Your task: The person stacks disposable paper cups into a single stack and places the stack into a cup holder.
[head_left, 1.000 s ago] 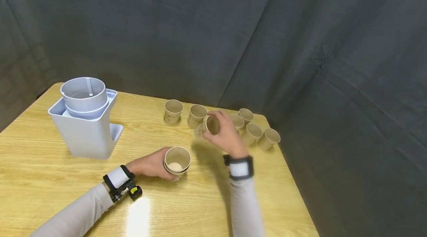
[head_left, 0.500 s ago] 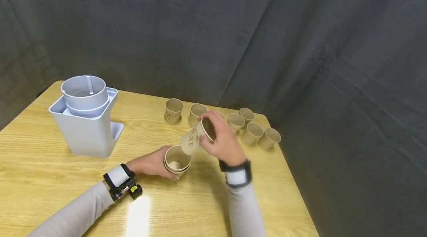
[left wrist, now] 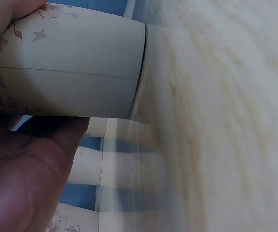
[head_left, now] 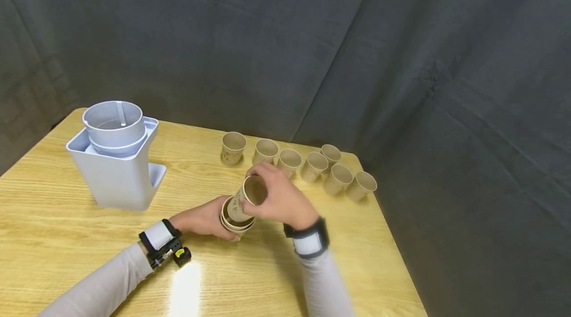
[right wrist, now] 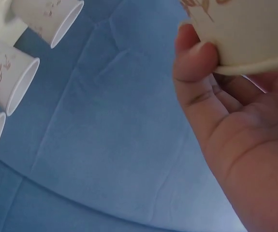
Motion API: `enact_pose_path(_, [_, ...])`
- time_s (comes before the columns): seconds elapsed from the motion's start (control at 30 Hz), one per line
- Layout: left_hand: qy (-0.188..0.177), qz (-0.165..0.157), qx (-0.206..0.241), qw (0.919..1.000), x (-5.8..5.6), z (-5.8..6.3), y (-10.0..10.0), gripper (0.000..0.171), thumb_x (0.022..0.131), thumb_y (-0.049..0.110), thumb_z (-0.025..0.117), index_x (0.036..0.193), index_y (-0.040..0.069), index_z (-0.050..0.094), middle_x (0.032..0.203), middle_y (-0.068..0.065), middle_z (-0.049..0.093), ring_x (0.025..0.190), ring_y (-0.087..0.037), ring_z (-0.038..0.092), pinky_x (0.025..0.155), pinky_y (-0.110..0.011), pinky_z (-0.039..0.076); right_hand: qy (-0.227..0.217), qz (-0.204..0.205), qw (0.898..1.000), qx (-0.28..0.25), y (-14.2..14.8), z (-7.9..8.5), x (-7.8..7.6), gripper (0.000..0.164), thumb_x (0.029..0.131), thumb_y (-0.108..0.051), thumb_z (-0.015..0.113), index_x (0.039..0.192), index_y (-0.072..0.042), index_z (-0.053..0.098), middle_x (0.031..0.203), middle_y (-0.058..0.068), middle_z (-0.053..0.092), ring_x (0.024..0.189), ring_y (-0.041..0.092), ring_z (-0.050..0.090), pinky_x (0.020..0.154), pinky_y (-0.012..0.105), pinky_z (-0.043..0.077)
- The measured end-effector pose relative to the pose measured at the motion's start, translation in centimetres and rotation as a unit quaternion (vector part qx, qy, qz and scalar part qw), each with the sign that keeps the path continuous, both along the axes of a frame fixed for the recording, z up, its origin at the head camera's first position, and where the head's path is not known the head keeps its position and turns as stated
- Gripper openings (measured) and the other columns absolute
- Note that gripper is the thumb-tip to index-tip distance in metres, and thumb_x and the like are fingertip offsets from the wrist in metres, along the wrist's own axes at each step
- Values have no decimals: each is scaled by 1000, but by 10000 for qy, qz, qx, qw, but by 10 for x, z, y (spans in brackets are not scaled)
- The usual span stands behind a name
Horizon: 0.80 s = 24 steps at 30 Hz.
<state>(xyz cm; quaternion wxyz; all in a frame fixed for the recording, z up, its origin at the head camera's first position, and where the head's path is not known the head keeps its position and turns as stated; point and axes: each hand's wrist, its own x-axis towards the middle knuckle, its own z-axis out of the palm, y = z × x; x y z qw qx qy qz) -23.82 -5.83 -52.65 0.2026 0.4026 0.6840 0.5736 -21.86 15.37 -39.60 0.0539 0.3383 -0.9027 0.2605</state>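
Left hand (head_left: 207, 219) wraps a nested paper cup stack (head_left: 238, 230), thumb on the near side, fingers spread only as wide as the cup wall; the stack stands upright over the wood-grain bench (head_left: 250, 282), central, well in from the far edge. Right hand (head_left: 285, 198) pinches a single paper cup (head_left: 240, 208) near its rim, fingers curled about the mouth; this cup is tilted, mouth toward the right edge, its base inside the mouth of the stack. Contact between the inner walls cannot be told. Cups: tan, matte, tapered, rolled rims, brown floral print; a straight side seam shows on the stack in the left wrist view, and the rolled lip of the held cup shows in the right wrist view. Around: seven upright cups (head_left: 314, 166) in a loose, bent row from the middle of the far edge to the far right corner; the right hand partly covers the lower walls of two of them in the head view. Near the far left corner stands a pale, smooth plastic housing (head_left: 113, 178), angular, with a cylindrical container (head_left: 117, 133) seated in its top. Behind the bench hangs a dark, creased cloth backdrop (head_left: 214, 49). Black straps with white patches circle both wrists, below pale sleeves.
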Motion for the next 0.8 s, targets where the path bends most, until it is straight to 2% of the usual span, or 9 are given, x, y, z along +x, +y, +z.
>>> enact_pose_path(0.2, [139,57,-168,9997,0,0,-1,52,78,13,88,121,13,59,105,-3,68,88,-14,66,81,-31,57,-255,220,9991,272,-12,-3,5,46,73,-39,84,108,-18,64,106,-6,59,94,12,60,76,21,52])
enact_pose_path(0.4, [421,135,-381,9983,-1,0,-1,52,78,19,88,121,18,59,110,1,67,95,-14,63,89,-30,53,-97,328,9974,642,-19,-9,6,47,71,-40,85,106,-16,66,103,-6,62,93,10,61,77,15,49])
enact_pose_path(0.6, [401,167,-365,9984,-1,0,-1,61,78,20,89,128,19,55,119,1,64,105,-16,61,96,-31,50,-69,364,9948,945,-23,-13,6,51,69,-39,88,109,-13,68,104,-5,62,94,8,60,80,15,50])
enact_pose_path(0.8, [513,208,-427,9976,-1,2,-2,60,79,24,88,128,18,55,118,-1,63,103,-16,62,95,-32,52,-185,408,9921,1176,-27,-19,5,51,65,-38,92,105,-13,71,100,-5,60,89,7,57,78,14,49])
